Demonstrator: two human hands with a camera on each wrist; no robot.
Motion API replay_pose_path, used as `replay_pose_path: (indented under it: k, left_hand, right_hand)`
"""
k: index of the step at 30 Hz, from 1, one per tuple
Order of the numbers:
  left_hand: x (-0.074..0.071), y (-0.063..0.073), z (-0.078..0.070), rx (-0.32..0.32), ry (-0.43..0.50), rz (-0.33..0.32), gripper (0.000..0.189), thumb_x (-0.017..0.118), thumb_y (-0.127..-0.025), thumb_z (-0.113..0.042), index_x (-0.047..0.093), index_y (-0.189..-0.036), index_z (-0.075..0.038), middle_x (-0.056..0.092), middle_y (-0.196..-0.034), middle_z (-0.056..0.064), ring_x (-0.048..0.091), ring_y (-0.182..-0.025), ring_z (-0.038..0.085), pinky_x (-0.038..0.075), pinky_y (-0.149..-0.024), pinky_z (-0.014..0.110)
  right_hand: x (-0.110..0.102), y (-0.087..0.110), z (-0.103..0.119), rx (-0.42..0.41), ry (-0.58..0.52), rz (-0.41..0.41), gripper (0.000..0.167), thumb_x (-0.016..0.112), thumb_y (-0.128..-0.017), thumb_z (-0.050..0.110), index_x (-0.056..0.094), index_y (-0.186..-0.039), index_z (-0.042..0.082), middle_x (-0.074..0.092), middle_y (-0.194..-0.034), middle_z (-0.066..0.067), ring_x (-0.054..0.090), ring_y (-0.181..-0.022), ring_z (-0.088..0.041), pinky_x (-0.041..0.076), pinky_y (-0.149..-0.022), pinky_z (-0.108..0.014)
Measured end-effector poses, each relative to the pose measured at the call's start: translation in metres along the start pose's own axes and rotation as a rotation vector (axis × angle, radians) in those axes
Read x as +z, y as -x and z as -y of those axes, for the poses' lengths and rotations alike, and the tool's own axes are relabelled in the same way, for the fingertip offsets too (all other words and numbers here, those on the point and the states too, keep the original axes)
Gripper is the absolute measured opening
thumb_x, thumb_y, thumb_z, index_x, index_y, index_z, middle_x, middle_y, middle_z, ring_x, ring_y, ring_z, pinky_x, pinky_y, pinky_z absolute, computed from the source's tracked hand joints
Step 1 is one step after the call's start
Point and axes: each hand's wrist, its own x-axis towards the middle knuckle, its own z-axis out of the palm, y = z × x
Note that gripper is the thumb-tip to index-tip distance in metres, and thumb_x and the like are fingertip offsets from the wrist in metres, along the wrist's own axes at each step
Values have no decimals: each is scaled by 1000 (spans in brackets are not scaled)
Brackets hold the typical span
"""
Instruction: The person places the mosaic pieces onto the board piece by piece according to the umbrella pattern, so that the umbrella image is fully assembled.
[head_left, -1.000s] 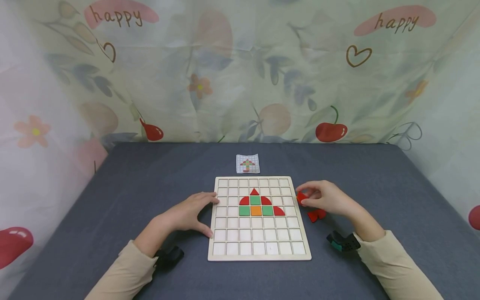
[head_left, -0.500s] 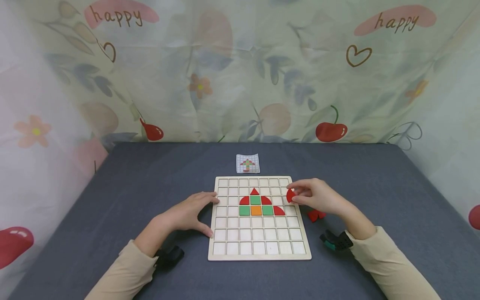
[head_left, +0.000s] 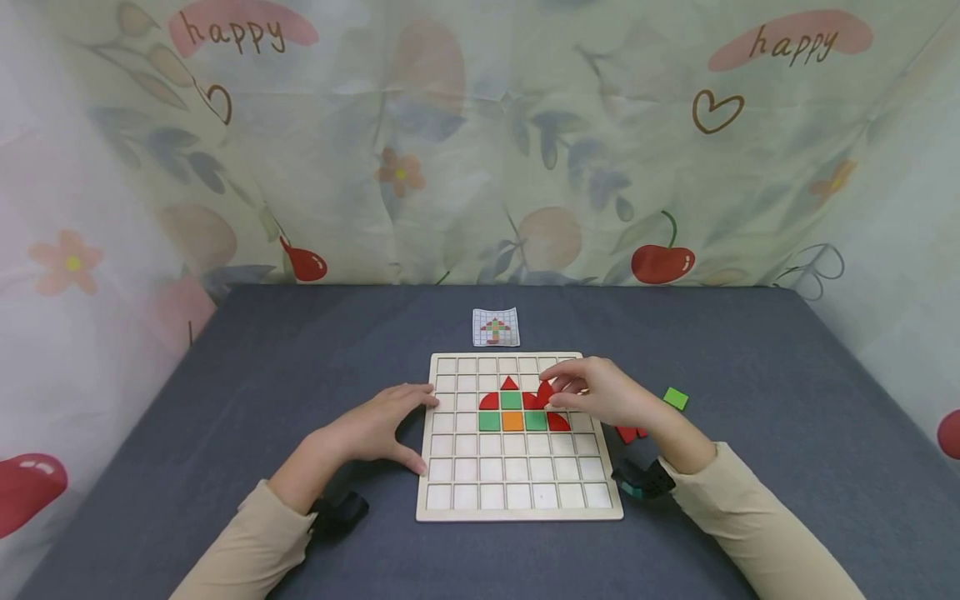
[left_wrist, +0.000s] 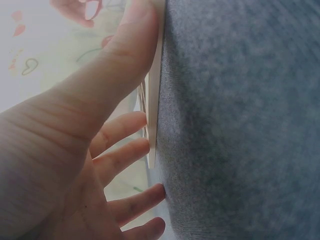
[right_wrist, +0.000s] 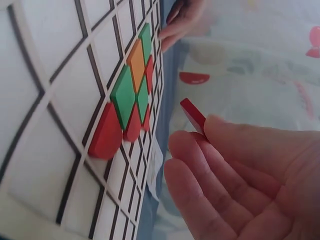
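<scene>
Nearest, beige sleeves (head_left: 765, 533); then L hand (head_left: 363, 427) at board's (head_left: 517, 515) L edge, thumb & fingers spread wide, touching the rim, nothing pinched. Loose red pcs (head_left: 626, 434) lie just off R edge, partly hidden by R wrist (head_left: 686, 442). Tiles (head_left: 512, 422) set mid-board: row of green, orange, green, red; behind it red, green, red, w/ red triangle (head_left: 509, 384) at far tip. R hand (head_left: 600, 392), narrow grip, pinches a red tile (right_wrist: 194, 116) btwn thumb & fingers, held clear above board's R half; green sq. (head_left: 676, 398) past R wrist. Beyond board, small pattern card (head_left: 496, 328), then printed curtain (head_left: 480, 167) at back
</scene>
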Motion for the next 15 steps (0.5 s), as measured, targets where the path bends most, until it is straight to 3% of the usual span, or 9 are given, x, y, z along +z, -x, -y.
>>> replay_pose_path:
  k: [15]
  left_hand:
    - [0,0,0,0,5,0,88,82,-65,-45,44,-136,-10,34,-150,11,29,-139,33,28,-111,52]
  right_hand:
    - [24,-23,23,-78,-38,20,25,70,-81,9,67,-105,3,65,-82,-4,58,-71,-6,50,-69,-17]
